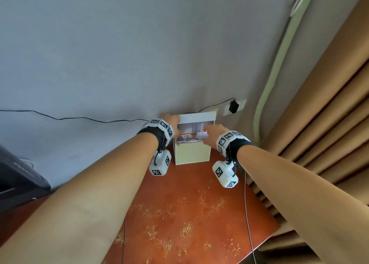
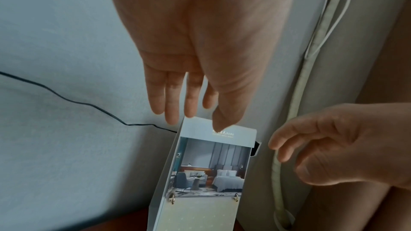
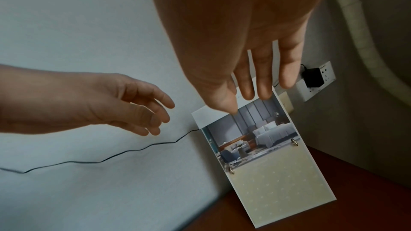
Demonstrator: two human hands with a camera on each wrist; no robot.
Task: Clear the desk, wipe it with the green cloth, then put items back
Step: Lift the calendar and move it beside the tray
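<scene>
Forearms fill the near view, both stretched out over the counter [image 1: 189, 214] toward its far corner. That's where the ring-bound brochure stand [image 1: 192, 144] is: upright on the counter, leaning back toward the wall, its long axis running from its foot near you up to its top edge by the wall socket [image 1: 234, 107]. Your left hand [image 1: 172, 120] is at the top-left corner of the stand, your right hand [image 1: 213, 134] over its picture page, so the stand sits directly ahead of and below both sets of fingertips. Neither hand is clearly nearer. Left fingers [image 2: 171, 97] are straight and spread, thumb tip resting on the white top flap, nothing gripped. Right fingers [image 3: 264, 76] are also straight, thumb touching the flap edge (a touch, not a pinch). Whether you're lifting it off or setting it back, I can't tell. The green cloth isn't in view.
</scene>
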